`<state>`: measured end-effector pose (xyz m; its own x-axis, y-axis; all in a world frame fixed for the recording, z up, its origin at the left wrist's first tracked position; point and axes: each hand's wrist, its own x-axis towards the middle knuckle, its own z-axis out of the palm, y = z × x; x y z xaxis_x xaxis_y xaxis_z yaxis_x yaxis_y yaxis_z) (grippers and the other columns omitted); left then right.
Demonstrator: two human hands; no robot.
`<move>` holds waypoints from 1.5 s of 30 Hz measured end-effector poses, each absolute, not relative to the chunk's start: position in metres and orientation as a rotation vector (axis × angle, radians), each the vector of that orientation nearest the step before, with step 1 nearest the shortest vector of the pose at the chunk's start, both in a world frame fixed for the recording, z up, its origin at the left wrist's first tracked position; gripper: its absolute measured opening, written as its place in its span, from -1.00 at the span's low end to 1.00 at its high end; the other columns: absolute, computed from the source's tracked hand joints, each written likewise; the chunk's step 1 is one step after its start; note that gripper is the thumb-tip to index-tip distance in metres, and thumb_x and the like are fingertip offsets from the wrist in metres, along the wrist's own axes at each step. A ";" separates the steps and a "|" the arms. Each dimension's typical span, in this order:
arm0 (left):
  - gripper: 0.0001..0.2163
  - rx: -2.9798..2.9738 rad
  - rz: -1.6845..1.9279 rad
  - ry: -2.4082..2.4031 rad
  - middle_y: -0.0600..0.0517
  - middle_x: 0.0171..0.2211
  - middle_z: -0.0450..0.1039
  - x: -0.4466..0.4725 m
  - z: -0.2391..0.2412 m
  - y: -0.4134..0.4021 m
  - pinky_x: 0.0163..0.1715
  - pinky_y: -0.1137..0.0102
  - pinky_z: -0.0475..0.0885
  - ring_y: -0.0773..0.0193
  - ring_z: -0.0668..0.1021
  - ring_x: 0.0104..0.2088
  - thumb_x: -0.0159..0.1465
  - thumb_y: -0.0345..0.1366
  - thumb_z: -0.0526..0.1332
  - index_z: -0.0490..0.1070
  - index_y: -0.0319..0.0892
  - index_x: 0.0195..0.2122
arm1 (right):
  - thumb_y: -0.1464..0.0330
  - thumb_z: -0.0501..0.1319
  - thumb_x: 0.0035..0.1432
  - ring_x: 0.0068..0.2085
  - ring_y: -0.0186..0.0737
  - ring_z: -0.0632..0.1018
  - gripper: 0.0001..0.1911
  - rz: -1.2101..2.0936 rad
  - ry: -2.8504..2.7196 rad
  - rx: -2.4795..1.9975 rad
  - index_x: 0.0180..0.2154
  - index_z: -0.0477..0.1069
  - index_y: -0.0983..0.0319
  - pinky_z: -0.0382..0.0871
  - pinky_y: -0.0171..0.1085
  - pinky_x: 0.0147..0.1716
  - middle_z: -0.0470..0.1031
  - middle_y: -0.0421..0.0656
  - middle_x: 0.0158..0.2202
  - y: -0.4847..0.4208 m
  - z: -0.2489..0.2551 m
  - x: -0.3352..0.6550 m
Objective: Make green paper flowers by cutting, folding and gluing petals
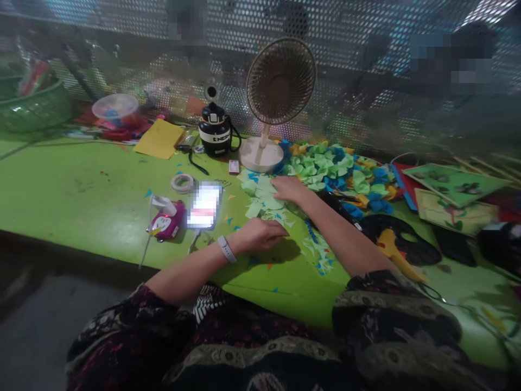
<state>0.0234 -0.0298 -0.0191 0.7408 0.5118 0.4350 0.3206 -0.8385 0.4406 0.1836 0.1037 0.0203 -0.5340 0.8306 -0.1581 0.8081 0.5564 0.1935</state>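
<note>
My right hand (290, 190) reaches over a loose pile of pale green cut paper pieces (264, 191). Its fingers are stretched out and slightly apart, with the tips touching the paper. Nearer to me, my left hand (260, 234) hovers low over the green table (244, 279). The fingers there are curled closed, and whatever they may hold is hidden. Small pale green paper scraps (319, 252) lie to the right of this hand. Behind my right hand spreads a heap of crumpled green, blue and yellow paper pieces (325, 165).
Left of my hands lie a lit phone (204, 205), a tape roll (183, 183) and a purple box-shaped device (166, 221). A fan (280, 81), dark flask (215, 133) and matchbox (234, 166) stand behind. A yellow glue gun (394, 252) rests at right.
</note>
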 end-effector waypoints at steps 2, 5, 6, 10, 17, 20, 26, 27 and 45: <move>-0.76 2.599 0.752 0.672 -0.05 -0.08 0.61 0.023 -0.018 -0.030 -0.17 0.41 0.54 0.25 0.64 -0.14 0.35 -0.37 0.12 0.53 -0.18 -0.05 | 0.47 0.14 0.18 -0.03 0.02 0.57 -0.66 0.198 2.541 1.378 0.00 0.45 0.32 0.36 -0.22 -0.17 0.54 0.11 0.01 0.104 0.019 0.181; -0.76 2.576 0.747 0.685 -0.06 -0.07 0.60 0.023 -0.018 -0.029 -0.17 0.41 0.54 0.26 0.64 -0.14 0.35 -0.37 0.12 0.52 -0.18 -0.05 | 0.52 0.07 0.21 -0.06 0.02 0.58 -0.65 0.255 2.561 1.425 -0.01 0.46 0.32 0.33 -0.22 -0.20 0.56 0.11 -0.03 0.103 0.014 0.179; -0.76 2.560 0.763 0.688 -0.07 -0.08 0.60 0.023 -0.019 -0.028 -0.17 0.39 0.54 0.25 0.64 -0.14 0.35 -0.37 0.12 0.53 -0.18 -0.05 | 0.50 0.07 0.22 -0.07 0.02 0.58 -0.66 0.254 2.567 1.469 -0.01 0.47 0.32 0.32 -0.22 -0.22 0.57 0.10 -0.04 0.103 0.012 0.178; -0.77 2.394 0.854 0.703 -0.11 -0.11 0.61 0.025 -0.021 -0.029 -0.14 0.32 0.53 0.19 0.64 -0.13 0.32 -0.36 0.14 0.56 -0.18 -0.09 | 0.42 0.05 0.27 -0.15 -0.04 0.57 -0.71 0.176 2.554 1.776 -0.11 0.51 0.28 0.27 -0.24 -0.30 0.60 0.05 -0.12 0.105 0.010 0.180; -0.59 1.187 1.016 0.769 -0.21 -0.06 0.58 0.030 -0.005 -0.028 -0.08 0.22 0.52 0.10 0.63 -0.10 0.27 -0.04 0.26 0.49 -0.25 -0.01 | 0.33 0.01 0.36 -0.15 -0.08 0.53 -0.67 0.355 2.949 1.982 -0.22 0.54 0.26 0.31 -0.21 -0.21 0.58 0.00 -0.19 0.072 0.032 0.211; -0.49 0.686 0.978 0.676 -0.25 -0.06 0.57 0.028 0.001 -0.021 -0.01 0.17 0.50 0.05 0.60 -0.04 0.26 0.14 0.20 0.50 -0.27 -0.12 | 0.37 0.03 0.35 -0.09 -0.06 0.52 -0.70 0.578 3.171 1.640 -0.15 0.55 0.25 0.33 -0.15 -0.07 0.58 0.01 -0.08 0.028 0.029 0.221; -0.82 0.604 0.930 0.687 -0.10 -0.20 0.59 0.028 -0.005 -0.020 -0.03 0.22 0.50 0.24 0.61 -0.23 0.27 -0.22 0.31 0.49 -0.23 -0.21 | 0.44 0.11 0.31 -0.05 -0.06 0.53 -0.74 0.616 3.292 1.349 -0.14 0.57 0.21 0.35 -0.05 0.04 0.58 0.00 -0.02 -0.035 0.003 0.229; -0.88 0.611 0.927 0.700 -0.09 -0.21 0.58 0.029 -0.005 -0.022 -0.03 0.23 0.51 0.26 0.61 -0.25 0.28 -0.28 0.30 0.49 -0.23 -0.24 | 0.44 0.12 0.30 -0.02 -0.05 0.53 -0.75 0.537 3.336 1.375 -0.13 0.57 0.19 0.35 -0.04 0.06 0.57 -0.01 0.01 -0.038 0.000 0.231; -0.60 0.927 0.778 0.547 -0.13 -0.03 0.57 0.029 0.001 -0.036 0.01 0.19 0.47 0.13 0.61 -0.08 0.12 -0.18 0.45 0.53 -0.21 -0.03 | 0.07 0.31 0.13 -0.06 -0.09 0.56 -0.69 -1.388 3.341 2.035 -0.42 0.50 0.17 0.43 -0.06 0.02 0.57 -0.06 -0.11 -0.045 -0.008 0.228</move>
<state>0.0287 -0.0363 0.0010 0.6101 0.7873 -0.0891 -0.3503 0.3688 0.8610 0.2285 -0.0449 -0.0076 -0.1642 0.8877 0.4301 0.3216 0.4603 -0.8274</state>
